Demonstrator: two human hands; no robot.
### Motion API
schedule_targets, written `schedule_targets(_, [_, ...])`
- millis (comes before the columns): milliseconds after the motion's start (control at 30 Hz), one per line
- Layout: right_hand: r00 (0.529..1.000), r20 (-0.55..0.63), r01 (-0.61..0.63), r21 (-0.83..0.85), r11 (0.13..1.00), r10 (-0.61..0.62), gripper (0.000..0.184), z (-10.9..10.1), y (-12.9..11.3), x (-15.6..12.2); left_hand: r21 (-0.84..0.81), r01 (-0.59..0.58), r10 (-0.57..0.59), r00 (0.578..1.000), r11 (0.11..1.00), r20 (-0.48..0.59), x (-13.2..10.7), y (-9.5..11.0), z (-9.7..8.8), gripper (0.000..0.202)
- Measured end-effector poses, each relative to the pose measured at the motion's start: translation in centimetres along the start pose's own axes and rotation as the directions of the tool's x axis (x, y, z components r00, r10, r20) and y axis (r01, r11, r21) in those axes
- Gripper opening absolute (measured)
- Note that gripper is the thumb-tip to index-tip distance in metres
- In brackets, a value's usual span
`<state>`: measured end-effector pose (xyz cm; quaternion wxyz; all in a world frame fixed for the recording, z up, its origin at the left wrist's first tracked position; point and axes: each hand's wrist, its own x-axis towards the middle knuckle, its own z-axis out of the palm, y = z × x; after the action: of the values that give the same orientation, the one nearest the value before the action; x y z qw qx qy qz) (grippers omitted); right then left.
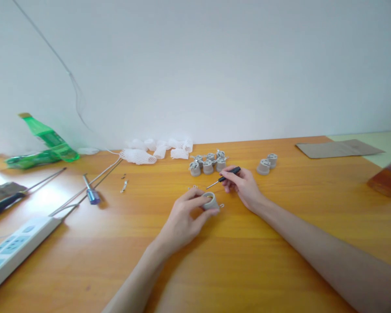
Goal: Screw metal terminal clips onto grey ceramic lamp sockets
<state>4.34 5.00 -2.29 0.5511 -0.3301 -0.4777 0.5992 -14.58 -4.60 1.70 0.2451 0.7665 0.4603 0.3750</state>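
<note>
My left hand (189, 217) grips a grey ceramic lamp socket (211, 202) between thumb and fingers, its round opening facing up. A small metal hook or tab sticks out at the socket's right side. In my right hand (243, 187) is a small screwdriver (230, 174) with a black handle, its thin shaft pointing down and left. The tip is close above the socket, apart from it as far as I can see. Behind both hands stands a cluster of several similar sockets (207, 167), some with metal parts. Two more sockets (263, 167) stand to the right.
White foam netting (138, 156) lies along the wall. On the left are a blue-handled screwdriver (93, 195), small metal pieces (124, 186), a power strip (22, 248), a black-handled tool (4, 205) and a green bottle (48, 137). Cardboard (339, 148) and a container of reddish-brown liquid (387, 180) are at right.
</note>
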Motion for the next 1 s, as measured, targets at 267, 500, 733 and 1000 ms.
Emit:
schedule_targets(267, [0.99, 0.14, 0.054, -0.145, 0.988, -0.033, 0.027, 1.1, -0.8, -1.7, -0.867, 0.177, -0.622, 0.763, 0.465, -0.178, 0.9, -1.7, -2.4, 0.03])
schedule_targets(500, [0.951, 0.306, 0.162, -0.372, 0.914, -0.044, 0.02, 1.9, -1.1, -2.7, -0.95, 0.197, -0.78, 0.622, 0.241, -0.069, 1.4, -1.3, -2.7, 0.016])
schedule_targets(733, [0.939, 0.328, 0.253, -0.453, 0.855, -0.104, 0.016, 1.8, -1.4, -3.1, -0.955, 0.205, -0.804, 0.592, 0.213, -0.053, 1.3, -1.3, -2.4, 0.017])
schedule_targets(1000, [0.941, 0.252, 0.331, -0.547, 0.769, -0.227, 0.015, 1.6, -1.4, -3.1, -0.943, 0.208, -0.786, 0.613, 0.258, -0.08, 1.2, -1.2, -2.2, 0.016])
